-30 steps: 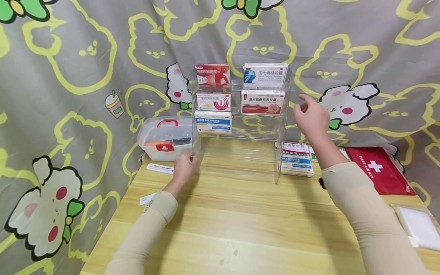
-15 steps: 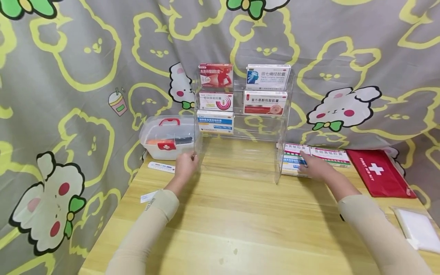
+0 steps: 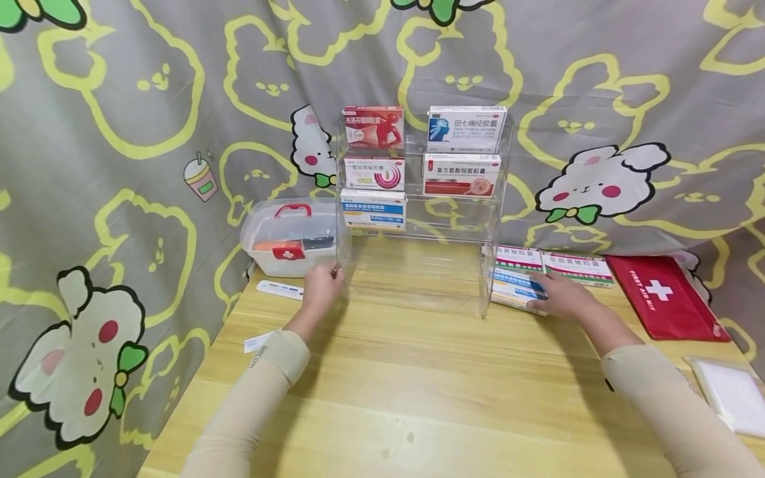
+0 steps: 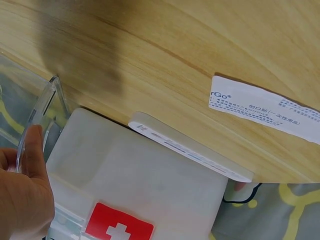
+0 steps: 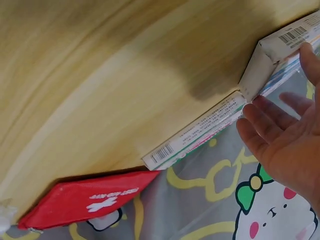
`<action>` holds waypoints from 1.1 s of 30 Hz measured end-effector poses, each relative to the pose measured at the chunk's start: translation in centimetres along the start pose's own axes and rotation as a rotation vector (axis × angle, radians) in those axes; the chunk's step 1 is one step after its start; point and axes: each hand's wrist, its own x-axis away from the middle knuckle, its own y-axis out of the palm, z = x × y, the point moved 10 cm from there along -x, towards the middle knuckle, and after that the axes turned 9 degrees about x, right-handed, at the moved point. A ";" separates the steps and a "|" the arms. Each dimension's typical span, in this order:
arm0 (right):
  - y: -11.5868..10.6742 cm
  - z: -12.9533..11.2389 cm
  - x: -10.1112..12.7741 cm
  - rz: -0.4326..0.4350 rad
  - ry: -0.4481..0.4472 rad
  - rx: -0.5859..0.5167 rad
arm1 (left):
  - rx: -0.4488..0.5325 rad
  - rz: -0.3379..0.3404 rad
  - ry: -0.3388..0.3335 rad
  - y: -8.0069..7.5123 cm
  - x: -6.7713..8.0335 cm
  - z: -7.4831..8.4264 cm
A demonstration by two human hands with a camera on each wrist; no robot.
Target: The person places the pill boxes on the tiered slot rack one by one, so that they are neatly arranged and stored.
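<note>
My left hand (image 3: 323, 290) pinches the left edge of a clear acrylic display rack (image 3: 487, 287), thumb and fingers on either side of the panel in the left wrist view. My right hand (image 3: 564, 299) holds a blue-and-white medicine box (image 3: 512, 284) right of the rack, with the thumb (image 5: 308, 62) along its barcode side. Behind it lie two white medicine boxes with pink and green print (image 3: 578, 267). On the rack's upper tiers stand a red box (image 3: 373, 128), a white box with a blue head (image 3: 466, 129), a pink-ringed box (image 3: 374, 174), a red-and-white box (image 3: 460, 176) and a blue-striped box (image 3: 373, 211).
A lidded first-aid case (image 3: 293, 239) stands left of the rack, a white thermometer (image 3: 279, 289) before it. A bandage wrapper (image 4: 265, 107) lies nearer on the table. At right are a red first-aid pouch (image 3: 669, 299) and a white packet (image 3: 732, 395). A patterned curtain (image 3: 179, 133) hangs behind.
My right hand has come down from beside the rack's upper tiers to the medicine boxes on the table and taken hold of the blue-and-white one. My left hand has stayed on the rack.
</note>
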 end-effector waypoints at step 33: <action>-0.8 5.3 4.7 0.220 0.236 -0.696 | -0.028 0.015 0.023 -0.1 0.2 0.3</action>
